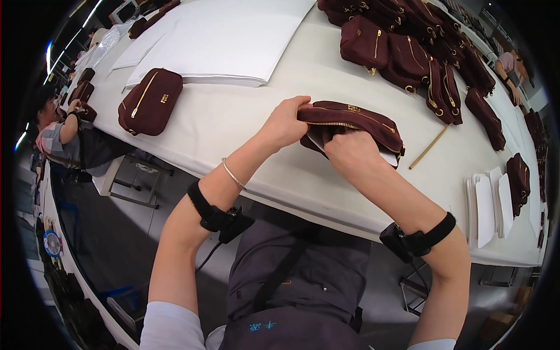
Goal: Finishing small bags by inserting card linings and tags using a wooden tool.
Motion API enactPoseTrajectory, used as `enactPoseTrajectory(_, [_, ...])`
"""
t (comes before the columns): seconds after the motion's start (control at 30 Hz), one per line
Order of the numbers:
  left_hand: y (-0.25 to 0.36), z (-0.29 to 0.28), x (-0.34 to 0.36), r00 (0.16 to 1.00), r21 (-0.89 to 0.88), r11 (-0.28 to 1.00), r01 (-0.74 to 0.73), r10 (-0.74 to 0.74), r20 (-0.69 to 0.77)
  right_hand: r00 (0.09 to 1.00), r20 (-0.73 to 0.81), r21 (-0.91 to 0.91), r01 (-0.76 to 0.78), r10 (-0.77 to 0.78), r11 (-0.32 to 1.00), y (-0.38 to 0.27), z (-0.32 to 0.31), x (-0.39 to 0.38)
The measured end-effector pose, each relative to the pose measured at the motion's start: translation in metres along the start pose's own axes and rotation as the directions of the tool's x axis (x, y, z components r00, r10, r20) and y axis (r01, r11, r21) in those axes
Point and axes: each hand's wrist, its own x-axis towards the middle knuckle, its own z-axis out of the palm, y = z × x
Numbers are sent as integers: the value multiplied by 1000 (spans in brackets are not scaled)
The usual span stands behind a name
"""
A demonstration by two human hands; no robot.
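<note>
A long white table (245,125) is taken as the reference. Upon it, beyond the work point, a stack of large white sheets (221,35) is laid flat. At the far right of the table a heap of burgundy pouches (420,52) with gold zips is piled. A single closed burgundy pouch (150,101) is placed to the left, near the sheets. At the table's near edge an open burgundy pouch (356,119) is laid, with white paper showing in its mouth. Its left end is gripped by the left hand (286,123), fingers closed on the zip edge. The right hand (350,153) is pushed into the opening, its fingers hidden inside. Small white cards (487,207) are stacked at the right end, and a thin wooden stick (429,147) lies just right of the open pouch.
</note>
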Motion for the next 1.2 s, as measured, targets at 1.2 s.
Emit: enactPoseTrajectory(1.2, [12, -15, 32, 824, 282, 835, 472, -532, 196, 990, 125, 621, -129, 65, 773, 50, 13, 11])
